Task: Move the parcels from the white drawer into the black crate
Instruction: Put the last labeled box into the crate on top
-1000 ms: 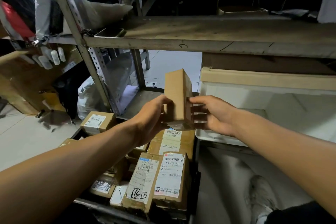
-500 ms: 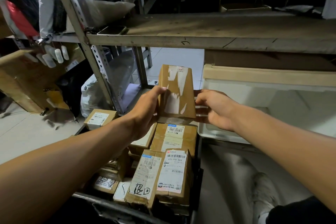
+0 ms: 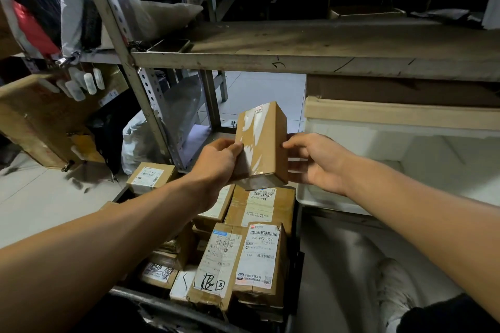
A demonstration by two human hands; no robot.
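Far left: brown carton (image 3: pixel 40 116) on the floor, metal shelf upright (image 3: pixel 119 43) beside it. Left hand (image 3: pixel 216 162) grips the held parcel (image 3: pixel 262 143) on its left edge, fingers curled round the lower corner. Parcel is upright, slightly tilted, taped face toward camera, in the air above the black crate (image 3: pixel 296 265), which is packed with labelled parcels (image 3: pixel 259 254). Right hand (image 3: pixel 313 162) holds the parcel's right side, thumb on the front edge, fingers behind it. White drawer (image 3: pixel 378 143) sits right of both hands, under the wooden shelf (image 3: pixel 297 48).
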